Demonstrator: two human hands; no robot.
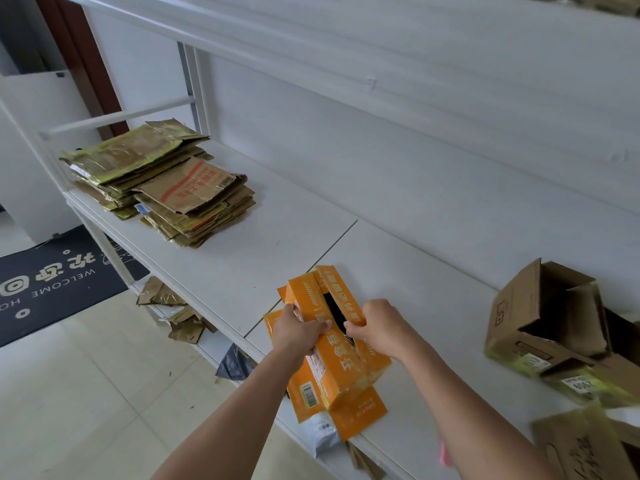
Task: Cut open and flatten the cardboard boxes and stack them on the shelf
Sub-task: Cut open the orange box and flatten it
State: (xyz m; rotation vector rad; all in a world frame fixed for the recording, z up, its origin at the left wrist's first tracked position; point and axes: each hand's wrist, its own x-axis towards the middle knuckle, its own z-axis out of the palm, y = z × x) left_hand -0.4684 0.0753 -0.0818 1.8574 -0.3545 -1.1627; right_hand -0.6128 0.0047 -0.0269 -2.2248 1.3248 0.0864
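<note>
The left hand [300,331] grips one top flap of the orange box [341,355] and the right hand [375,328] pinches the opposite flap, with a dark gap open between them. The box stands on the front edge of the white shelf [263,251], at about 6 o'clock. A stack of flattened cardboard [162,181] lies at 10 o'clock, and an open brown box [540,317] rests on its side at 3 o'clock.

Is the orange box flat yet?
Not yet. The orange box still has a dark gap along its top seam, where the left hand and right hand grip it.
</note>
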